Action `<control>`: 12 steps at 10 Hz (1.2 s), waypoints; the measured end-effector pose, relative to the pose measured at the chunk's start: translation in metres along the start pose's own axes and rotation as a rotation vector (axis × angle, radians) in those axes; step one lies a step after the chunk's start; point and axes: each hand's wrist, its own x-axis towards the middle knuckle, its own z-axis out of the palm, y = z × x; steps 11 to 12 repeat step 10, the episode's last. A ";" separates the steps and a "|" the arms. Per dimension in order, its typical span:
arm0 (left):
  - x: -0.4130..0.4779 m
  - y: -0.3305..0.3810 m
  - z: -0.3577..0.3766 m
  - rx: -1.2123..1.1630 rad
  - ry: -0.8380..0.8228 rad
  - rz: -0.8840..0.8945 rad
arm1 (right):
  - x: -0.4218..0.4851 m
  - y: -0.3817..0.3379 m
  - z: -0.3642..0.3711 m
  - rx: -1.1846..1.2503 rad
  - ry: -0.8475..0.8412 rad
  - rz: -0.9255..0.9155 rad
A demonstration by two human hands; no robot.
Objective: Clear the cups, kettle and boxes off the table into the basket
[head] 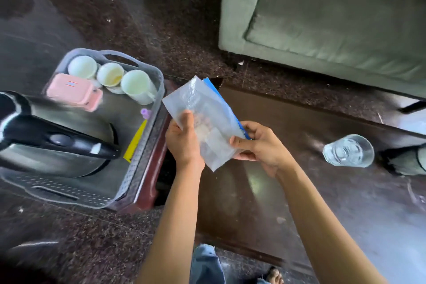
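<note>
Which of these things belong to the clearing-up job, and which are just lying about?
Job: basket, with the kettle, white cups and pink box in it; glass standing on the table; plastic bag held by the left hand and right hand.

Lying about: sofa, floor.

Domestic sitting room. We see a green upholstered sofa [334,18] on a dark speckled stone floor [161,18], a polished wooden table [265,191] bearing a drinking glass [348,151], and a plastic basket [147,145] holding household cups [136,86] and a kettle [57,134].
</note>
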 end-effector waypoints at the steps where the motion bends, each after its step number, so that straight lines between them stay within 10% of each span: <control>1: 0.022 0.024 -0.008 -0.087 0.048 0.023 | 0.015 -0.015 0.038 0.165 0.081 -0.054; 3: 0.057 0.054 -0.039 -0.334 0.035 -0.097 | 0.071 -0.075 0.105 0.119 0.019 -0.166; 6: 0.066 0.054 -0.059 -0.093 0.243 0.147 | 0.161 -0.099 0.201 -0.278 -0.054 -0.122; 10: 0.084 0.047 -0.066 0.072 0.257 0.141 | 0.160 -0.071 0.230 -1.260 0.371 -0.534; 12: 0.084 0.047 -0.066 0.072 0.257 0.141 | 0.160 -0.071 0.230 -1.260 0.371 -0.534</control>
